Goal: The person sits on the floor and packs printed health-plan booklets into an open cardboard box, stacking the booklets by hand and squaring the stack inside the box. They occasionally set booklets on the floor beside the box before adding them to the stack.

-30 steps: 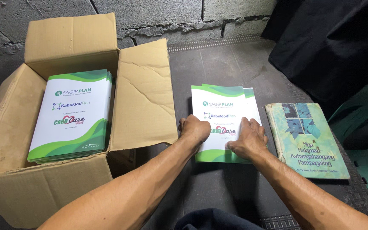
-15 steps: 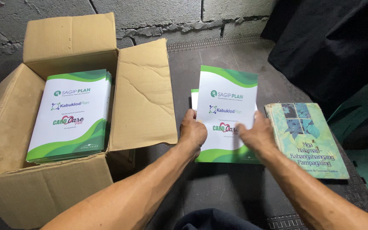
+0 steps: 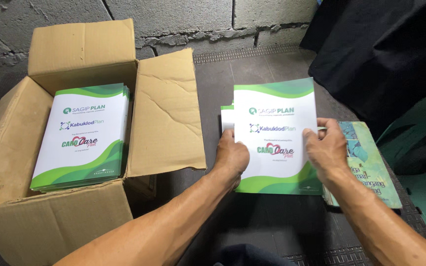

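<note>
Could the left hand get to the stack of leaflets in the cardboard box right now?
Probably yes, once it lets go. The left hand grips the top leaflet, but the cardboard box lies open beside it and its leaflet stack is uncovered; only the folded-out flap lies between.

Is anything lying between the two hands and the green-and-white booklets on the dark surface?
Nothing visible. The left hand and right hand already grip the top booklet by its side edges, above the small stack. The teal book sits to the right.
</note>
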